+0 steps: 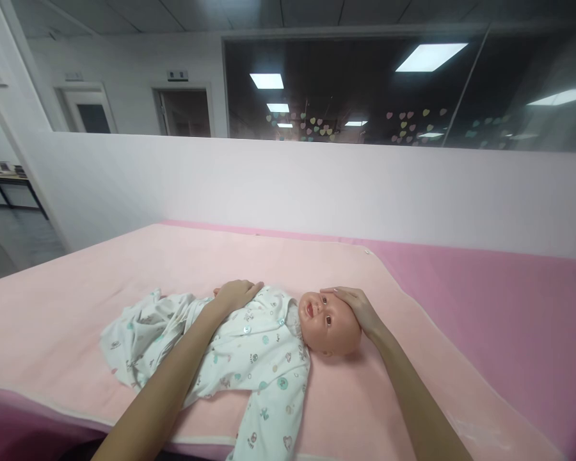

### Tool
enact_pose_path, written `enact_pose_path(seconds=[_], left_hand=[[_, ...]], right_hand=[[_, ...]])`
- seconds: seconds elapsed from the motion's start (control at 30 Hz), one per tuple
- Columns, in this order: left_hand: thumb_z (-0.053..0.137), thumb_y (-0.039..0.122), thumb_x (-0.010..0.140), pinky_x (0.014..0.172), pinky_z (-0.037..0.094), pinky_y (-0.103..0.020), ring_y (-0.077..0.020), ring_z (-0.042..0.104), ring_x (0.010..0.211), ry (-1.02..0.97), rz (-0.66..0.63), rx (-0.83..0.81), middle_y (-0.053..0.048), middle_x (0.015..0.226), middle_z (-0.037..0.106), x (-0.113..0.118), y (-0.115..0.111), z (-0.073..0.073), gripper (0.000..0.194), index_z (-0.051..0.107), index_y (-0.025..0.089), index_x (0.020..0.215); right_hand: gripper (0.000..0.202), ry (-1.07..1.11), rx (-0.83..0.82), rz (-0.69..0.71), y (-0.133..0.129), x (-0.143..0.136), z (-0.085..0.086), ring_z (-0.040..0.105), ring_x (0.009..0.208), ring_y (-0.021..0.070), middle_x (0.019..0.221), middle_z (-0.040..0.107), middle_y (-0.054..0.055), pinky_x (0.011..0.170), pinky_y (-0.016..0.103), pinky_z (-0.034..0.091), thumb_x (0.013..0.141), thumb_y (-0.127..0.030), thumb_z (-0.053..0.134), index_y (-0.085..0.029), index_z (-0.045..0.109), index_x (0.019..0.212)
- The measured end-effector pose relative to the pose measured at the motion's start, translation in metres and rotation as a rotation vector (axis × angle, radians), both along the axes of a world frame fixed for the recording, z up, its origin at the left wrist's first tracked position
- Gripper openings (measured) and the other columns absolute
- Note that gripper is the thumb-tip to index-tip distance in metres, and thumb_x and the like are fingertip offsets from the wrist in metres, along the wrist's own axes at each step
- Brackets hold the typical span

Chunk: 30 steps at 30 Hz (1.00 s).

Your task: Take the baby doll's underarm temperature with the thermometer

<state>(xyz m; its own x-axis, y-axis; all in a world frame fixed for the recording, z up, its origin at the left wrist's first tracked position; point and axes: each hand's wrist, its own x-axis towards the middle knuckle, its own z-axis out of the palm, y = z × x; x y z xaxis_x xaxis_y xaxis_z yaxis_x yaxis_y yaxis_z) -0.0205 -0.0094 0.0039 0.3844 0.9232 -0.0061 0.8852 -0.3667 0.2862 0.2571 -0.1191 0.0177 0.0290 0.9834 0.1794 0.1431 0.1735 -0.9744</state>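
A baby doll [331, 323] lies on its back, its head toward the right. It wears a white printed outfit [264, 346] with buttons, and one sleeve [276, 410] stretches toward me. My left hand [239, 294] rests on the far side of the doll's body, fingers laid out over the cloth near its far arm. My right hand [355, 304] lies against the top of the doll's head, with its fingers extended over the forehead. Neither hand grips anything that I can see. The trouser part of the outfit is bunched up at the left.
A peach-coloured mat [144, 262] lies under the doll, over a pink surface [509, 320]. Behind it stands a low white partition [288, 186]. Farther off are a dark window [345, 89] with heart stickers, doorways, and a table [9, 176] at the far left.
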Motion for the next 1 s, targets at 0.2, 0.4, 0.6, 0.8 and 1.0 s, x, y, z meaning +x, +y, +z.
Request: enact_pose_path(seconds=[0.2, 0.4, 0.6, 0.8, 1.0], left_hand=[[0.019, 0.055, 0.085, 0.075, 0.042, -0.042, -0.0345, 0.06, 0.091, -0.004, -0.013, 0.009, -0.017, 0.092, 0.067, 0.0, -0.001, 0.0, 0.064, 0.068, 0.016, 0.093], [0.03, 0.049, 0.085, 0.087, 0.038, -0.042, -0.0296, 0.055, 0.098, -0.135, -0.082, 0.161, -0.013, 0.099, 0.064, -0.003, 0.001, -0.001, 0.048, 0.067, 0.019, 0.095], [0.057, 0.043, 0.075, 0.073, 0.043, -0.026, -0.0188, 0.057, 0.082, -0.631, -0.456, -0.032, -0.006, 0.09, 0.064, 0.007, -0.023, 0.009, 0.033, 0.066, 0.017, 0.092], [0.072, 0.036, 0.063, 0.059, 0.04, -0.023, -0.0141, 0.054, 0.064, -0.764, -0.487, -0.343, -0.003, 0.067, 0.062, 0.012, -0.032, 0.003, 0.027, 0.068, 0.014, 0.078], [0.069, 0.039, 0.069, 0.066, 0.043, -0.023, -0.0141, 0.058, 0.07, -1.299, -0.164, -0.461, -0.004, 0.081, 0.067, 0.0, -0.02, 0.0, 0.032, 0.067, 0.013, 0.089]], right_hand=[[0.036, 0.006, -0.003, -0.004, -0.003, -0.001, 0.002, 0.055, 0.107, 0.0274, 0.105, 0.067, 0.008, 0.095, 0.04, 0.041, 0.07, -0.047, 0.062, -0.017, 0.072, 0.088], [0.034, 0.005, 0.051, -0.083, 0.003, 0.001, -0.002, 0.053, 0.111, 0.0261, 0.112, 0.064, 0.006, 0.098, 0.041, 0.038, 0.069, -0.046, 0.065, -0.021, 0.071, 0.09], [0.03, -0.075, 0.212, -0.306, 0.009, 0.003, -0.01, 0.058, 0.099, 0.0262, 0.1, 0.068, 0.006, 0.089, 0.04, 0.043, 0.073, -0.048, 0.058, -0.022, 0.069, 0.082], [0.02, -0.568, 0.614, -0.603, -0.011, -0.009, 0.011, 0.058, 0.089, 0.0252, 0.084, 0.067, 0.006, 0.091, 0.042, 0.039, 0.079, -0.033, 0.049, -0.024, 0.066, 0.075], [0.028, -1.03, 0.653, -0.036, -0.013, -0.072, 0.035, 0.051, 0.106, 0.0242, 0.108, 0.064, 0.002, 0.094, 0.04, 0.036, 0.082, -0.026, 0.048, -0.026, 0.066, 0.06]])
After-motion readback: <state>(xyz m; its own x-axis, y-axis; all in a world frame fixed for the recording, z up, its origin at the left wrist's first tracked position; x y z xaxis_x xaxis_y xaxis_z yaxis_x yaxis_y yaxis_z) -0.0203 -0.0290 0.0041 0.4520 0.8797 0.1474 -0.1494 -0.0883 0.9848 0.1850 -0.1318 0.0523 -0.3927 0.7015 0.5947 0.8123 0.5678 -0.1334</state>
